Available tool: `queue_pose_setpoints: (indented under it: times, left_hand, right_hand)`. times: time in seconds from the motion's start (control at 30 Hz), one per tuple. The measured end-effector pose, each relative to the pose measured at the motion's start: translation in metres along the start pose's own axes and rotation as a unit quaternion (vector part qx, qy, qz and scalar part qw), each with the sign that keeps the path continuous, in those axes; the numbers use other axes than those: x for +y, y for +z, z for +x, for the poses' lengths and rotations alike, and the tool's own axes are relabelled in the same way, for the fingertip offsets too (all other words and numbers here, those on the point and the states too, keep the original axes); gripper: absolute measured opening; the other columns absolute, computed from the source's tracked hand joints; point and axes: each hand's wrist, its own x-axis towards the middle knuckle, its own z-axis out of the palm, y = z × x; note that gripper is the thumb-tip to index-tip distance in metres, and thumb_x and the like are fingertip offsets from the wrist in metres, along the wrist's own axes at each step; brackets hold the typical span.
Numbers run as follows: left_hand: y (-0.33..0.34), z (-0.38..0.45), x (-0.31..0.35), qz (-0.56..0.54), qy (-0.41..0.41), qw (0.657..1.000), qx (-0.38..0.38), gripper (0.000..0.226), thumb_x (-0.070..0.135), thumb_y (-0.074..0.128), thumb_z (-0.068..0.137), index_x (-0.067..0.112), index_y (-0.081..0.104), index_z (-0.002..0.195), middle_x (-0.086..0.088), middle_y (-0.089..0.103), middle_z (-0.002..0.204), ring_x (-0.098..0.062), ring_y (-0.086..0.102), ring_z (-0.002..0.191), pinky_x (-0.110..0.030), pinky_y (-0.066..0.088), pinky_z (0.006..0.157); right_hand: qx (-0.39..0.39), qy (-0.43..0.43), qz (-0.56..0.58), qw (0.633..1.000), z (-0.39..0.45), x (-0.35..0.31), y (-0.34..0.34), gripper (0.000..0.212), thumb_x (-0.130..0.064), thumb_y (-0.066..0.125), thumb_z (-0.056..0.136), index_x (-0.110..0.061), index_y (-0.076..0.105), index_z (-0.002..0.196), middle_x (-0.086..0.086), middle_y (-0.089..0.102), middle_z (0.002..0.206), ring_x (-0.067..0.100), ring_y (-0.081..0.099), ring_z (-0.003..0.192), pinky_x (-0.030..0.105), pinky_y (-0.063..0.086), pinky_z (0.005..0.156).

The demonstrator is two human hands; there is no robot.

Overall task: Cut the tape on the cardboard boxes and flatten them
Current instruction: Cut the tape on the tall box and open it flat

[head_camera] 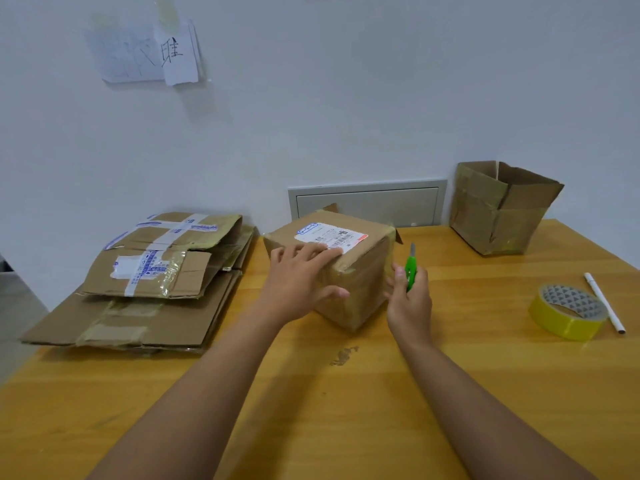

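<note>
- Left hand [298, 282] lies fingers spread on the sealed box [332, 268]; slipping blade could nick them.
- Right hand [408, 299] fingers curl around green utility knife [411, 268]; box may skid across bench [346, 393].

Wall [346, 98]: plain white — papers [149, 53] taped upper left | panel [367, 204]: grey, set low in wall | table [346, 410]: yellow wood — evenly lit
</note>
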Motion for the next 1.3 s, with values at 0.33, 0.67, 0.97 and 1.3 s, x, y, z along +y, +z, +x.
queue_pose_setpoints:
  times: [0.33, 0.67, 0.97, 1.3]
  left_hand:
    - [0.019, 0.025, -0.010, -0.036, -0.024, 0.998, -0.048, 0.090, 0.067, 0.067, 0.077, 0.043, 0.022, 0.152, 0.008, 0.016, 0.164, -0.023, -0.003, 0.153, -0.053, -0.016, 0.119]
    - [0.013, 0.037, 0.031, 0.025, -0.043, 0.989, 0.141, 0.073, 0.078, 0.037, 0.087, 0.024, 0.054, 0.134, -0.001, 0.062, 0.123, -0.024, 0.054, 0.111, -0.041, 0.043, 0.096]
    - [-0.005, 0.021, 0.051, -0.169, -0.168, 0.952, 0.193, 0.070, 0.072, 0.043, 0.091, 0.034, 0.024, 0.146, 0.001, 0.056, 0.129, -0.020, 0.057, 0.111, -0.040, 0.053, 0.080]
    - [0.003, -0.003, 0.014, -0.237, -0.097, 0.955, 0.146, 0.071, 0.067, 0.052, 0.087, 0.040, 0.025, 0.147, 0.007, 0.054, 0.111, -0.007, 0.057, 0.100, -0.027, 0.053, 0.076]
  right_hand:
    - [0.006, 0.018, 0.048, 0.999, -0.003, 0.022, -0.015, 0.006, -0.048, 0.047, 0.097, -0.049, 0.051, 0.094, -0.010, 0.069, 0.097, 0.012, 0.068, 0.089, 0.053, 0.056, 0.081]
    - [0.062, -0.041, 0.026, 0.997, -0.010, 0.003, -0.031, 0.013, -0.032, 0.037, 0.104, -0.026, 0.048, 0.108, -0.009, 0.050, 0.073, 0.004, 0.045, 0.051, 0.024, 0.036, 0.047]
    - [-0.017, -0.172, 0.046, 0.984, 0.014, -0.051, -0.001, 0.028, -0.031, 0.040, 0.104, -0.011, 0.051, 0.120, -0.009, 0.057, 0.096, 0.004, 0.055, 0.085, 0.022, 0.043, 0.073]
    - [-0.034, -0.268, -0.076, 0.960, 0.018, -0.023, -0.013, 0.034, -0.038, 0.038, 0.102, -0.021, 0.048, 0.130, 0.013, 0.056, 0.132, 0.026, 0.055, 0.120, 0.038, 0.046, 0.096]
